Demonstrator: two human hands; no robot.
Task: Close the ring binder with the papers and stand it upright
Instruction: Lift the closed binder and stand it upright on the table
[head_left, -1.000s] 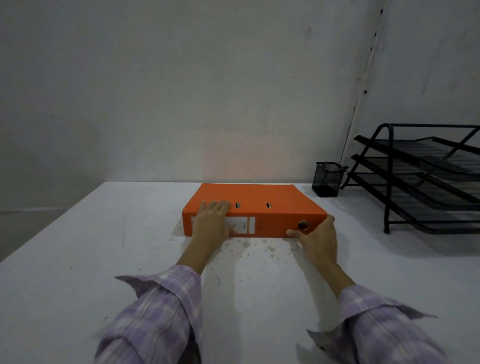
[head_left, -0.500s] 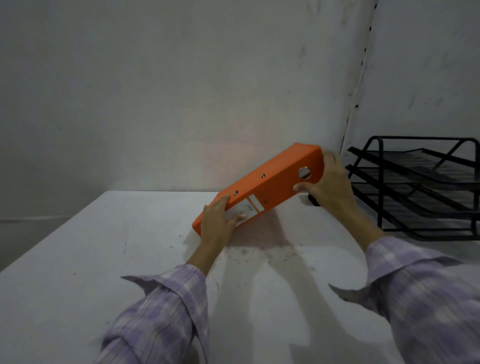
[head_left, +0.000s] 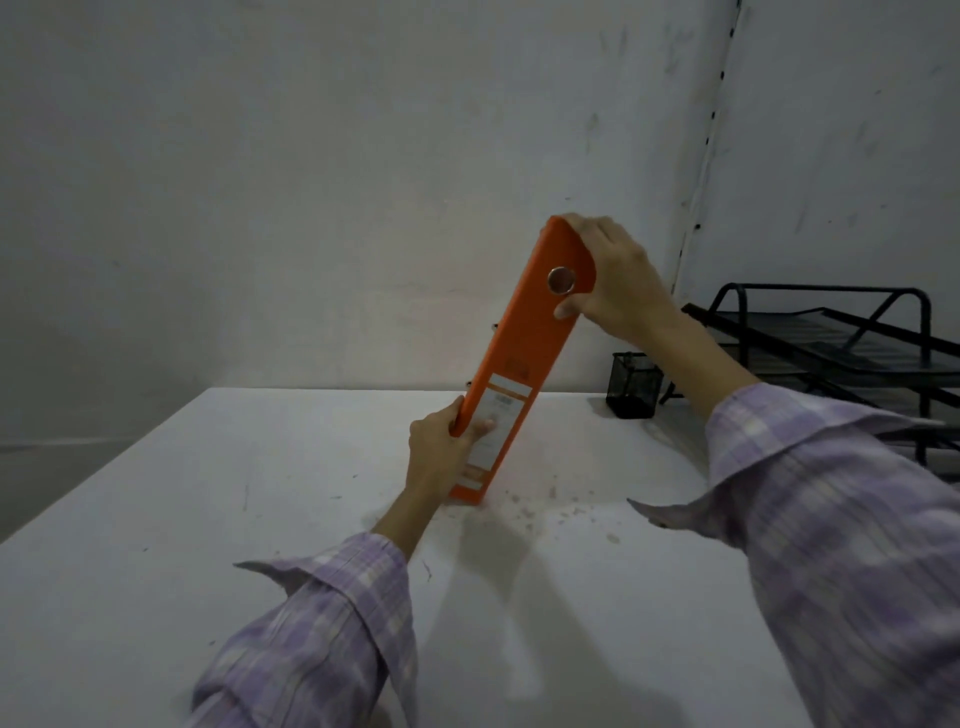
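We have swung the closed ring binder (head_left: 524, 358) from flat to nearly upright near the table's (head_left: 208, 519) far edge, left hand (head_left: 441, 447) gripping its base, right hand (head_left: 613, 280) clasping its top.

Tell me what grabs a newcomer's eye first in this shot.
The orange binder at centre, closed and tilted on its bottom end on the white table. The left hand grips its lower edge, the right hand its top. Black wire trays and a mesh cup sit at the right.
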